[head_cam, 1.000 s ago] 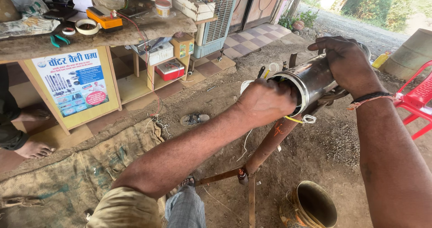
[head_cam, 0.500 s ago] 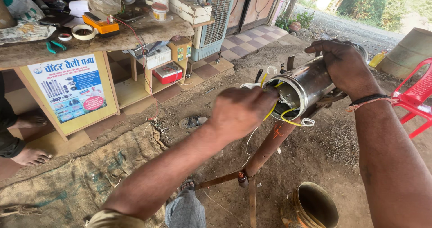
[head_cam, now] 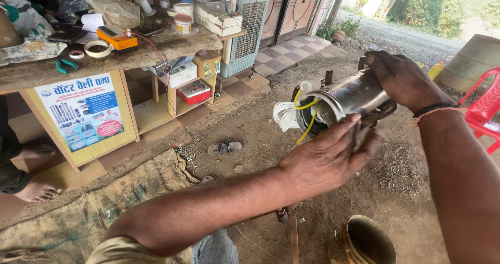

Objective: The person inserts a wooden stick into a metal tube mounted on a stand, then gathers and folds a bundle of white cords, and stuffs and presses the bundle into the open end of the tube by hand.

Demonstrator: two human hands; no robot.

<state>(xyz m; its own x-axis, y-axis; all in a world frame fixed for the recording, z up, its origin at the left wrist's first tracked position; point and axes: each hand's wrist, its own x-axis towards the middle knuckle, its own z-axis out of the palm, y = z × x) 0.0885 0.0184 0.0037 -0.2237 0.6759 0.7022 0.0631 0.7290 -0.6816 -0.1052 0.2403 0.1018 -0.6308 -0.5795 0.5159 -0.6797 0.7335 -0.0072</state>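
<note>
While you looked down through the head camera, your right hand (head_cam: 403,81) was closed over the rear end of a steel motor cylinder (head_cam: 348,98) propped on a stand above the dirt floor (head_cam: 260,123). Your left hand (head_cam: 328,157) lay flat and open against its near side, gripping nothing. Yellow wires (head_cam: 304,115) and a white winding bundle (head_cam: 285,115) hung out of the open mouth, so the winding looked seated but its leads undressed and the end uncapped. A brass pot (head_cam: 364,241) stood by your knee; the workbench (head_cam: 156,47) ran along the far left.
</note>
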